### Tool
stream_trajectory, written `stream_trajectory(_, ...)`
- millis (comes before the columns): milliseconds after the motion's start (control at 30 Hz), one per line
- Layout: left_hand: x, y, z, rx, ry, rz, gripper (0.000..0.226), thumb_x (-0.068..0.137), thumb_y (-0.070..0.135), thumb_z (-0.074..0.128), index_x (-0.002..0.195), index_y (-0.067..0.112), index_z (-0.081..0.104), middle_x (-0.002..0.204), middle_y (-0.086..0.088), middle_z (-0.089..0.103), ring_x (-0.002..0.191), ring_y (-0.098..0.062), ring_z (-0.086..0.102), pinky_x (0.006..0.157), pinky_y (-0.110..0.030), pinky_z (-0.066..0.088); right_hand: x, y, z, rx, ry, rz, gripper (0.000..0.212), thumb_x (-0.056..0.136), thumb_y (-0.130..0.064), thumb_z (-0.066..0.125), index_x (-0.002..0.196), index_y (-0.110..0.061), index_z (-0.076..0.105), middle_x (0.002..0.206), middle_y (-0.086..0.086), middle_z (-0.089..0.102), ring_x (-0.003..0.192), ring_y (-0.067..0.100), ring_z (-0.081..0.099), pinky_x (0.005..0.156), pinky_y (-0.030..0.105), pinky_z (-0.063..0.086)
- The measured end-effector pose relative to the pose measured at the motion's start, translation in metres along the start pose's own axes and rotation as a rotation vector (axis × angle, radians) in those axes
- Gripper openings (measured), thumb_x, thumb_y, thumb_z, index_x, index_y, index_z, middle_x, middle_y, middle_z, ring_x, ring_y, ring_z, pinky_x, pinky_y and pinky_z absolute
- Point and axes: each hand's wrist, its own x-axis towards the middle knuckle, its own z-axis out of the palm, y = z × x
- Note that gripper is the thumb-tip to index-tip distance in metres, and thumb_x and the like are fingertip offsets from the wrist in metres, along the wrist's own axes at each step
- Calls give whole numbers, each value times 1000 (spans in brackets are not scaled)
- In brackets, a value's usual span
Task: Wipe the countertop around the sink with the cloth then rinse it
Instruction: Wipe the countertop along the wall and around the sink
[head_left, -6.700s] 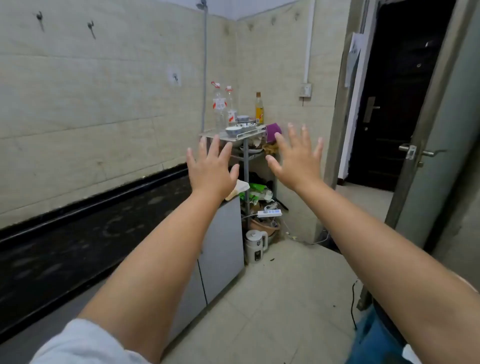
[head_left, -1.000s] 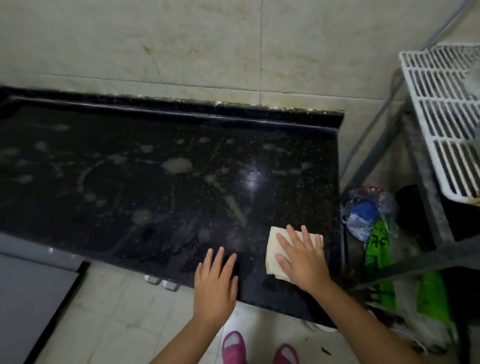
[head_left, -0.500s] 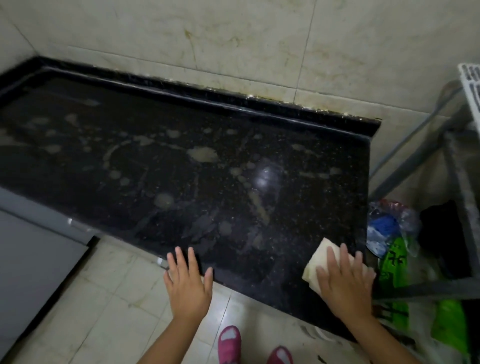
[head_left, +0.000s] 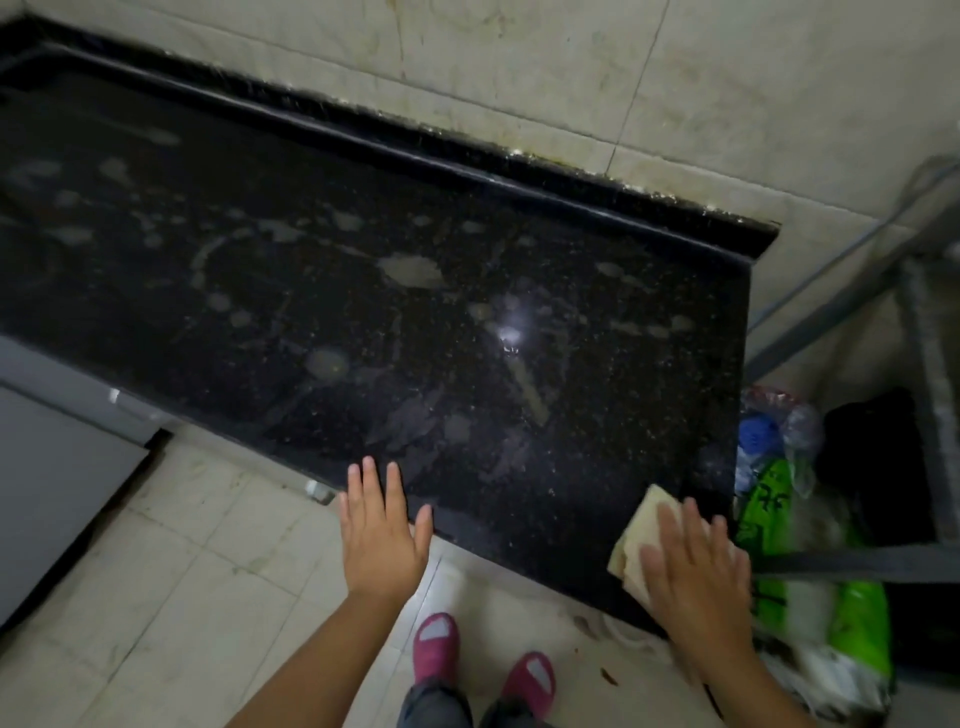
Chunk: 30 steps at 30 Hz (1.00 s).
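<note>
Pressing down flat, my right hand (head_left: 693, 564) lies with straight, spread fingers on the folded pale cloth (head_left: 636, 540), which sits on the black countertop (head_left: 467, 312) at its near right corner, touching both the front edge and nearly the side edge. I see the cloth poking out to the left of and beyond my fingers, its near end overhanging the front lip a little. My left hand (head_left: 382, 525) hovers with fingers straight and close together, holding nothing, its fingertips over the front edge of the counter and its palm over the floor tiles (head_left: 218, 561); I cannot tell whether the tips touch the stone. Between my two hands the counter's front edge runs bare. Beyond both hands the slab stretches wide, speckled and marked with pale dried stains (head_left: 410, 270), up to a raised black back lip against the tiled wall (head_left: 571, 78). Just right of my right hand the slab ends in a straight side edge, and hard beside it stands a grey metal rack (head_left: 930, 374) with a crossbar running right from my knuckles. Crammed between that edge and the rack are a clear bag with something blue inside (head_left: 763, 436) and a green packet (head_left: 769, 504) bearing dark characters, too blurred for me to read. Left of my left hand a grey cabinet door (head_left: 57, 467) drops beneath the counter. Below my wrists are two pink slippers (head_left: 436, 644).
</note>
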Motion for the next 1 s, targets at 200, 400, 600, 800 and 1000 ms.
stream_trajectory(200,3,-1,-2,46,-15,9,79,97,47,4,114,-6,60,120,-31,56,111,-47,53,87,-56,35,67,-111,-29,50,50,-2,67,86,-49,18,138,-17,45,147,13,37,131,41,37,97,69,28)
stream_trajectory(400,1,-6,-2,2,23,17,83,96,51,2,120,-9,55,125,-33,50,117,-49,47,91,-58,36,5,-149,0,18,-44,-296,56,86,-50,24,126,-27,57,133,2,56,123,32,51,97,57,39)
stream_trajectory(600,-2,-2,0,-10,26,10,82,96,50,3,121,-11,53,125,-36,48,118,-51,44,93,-58,32,-14,-20,9,31,-36,8,65,95,-51,0,130,-20,46,130,10,58,118,39,53,88,61,43)
stream_trajectory(800,-1,-5,3,14,57,51,79,97,48,4,117,-9,55,122,-33,53,120,-39,31,97,-52,36,79,-48,-25,181,23,280,54,98,-44,24,149,-28,11,158,-2,1,144,31,-1,114,53,3)
stream_trajectory(1000,3,-9,-2,39,-5,71,80,98,47,4,113,-8,59,119,-31,56,119,-39,35,97,-43,22,91,-172,-22,121,-27,-146,54,97,-47,19,148,-33,5,158,-8,-5,144,27,-10,113,52,-6)
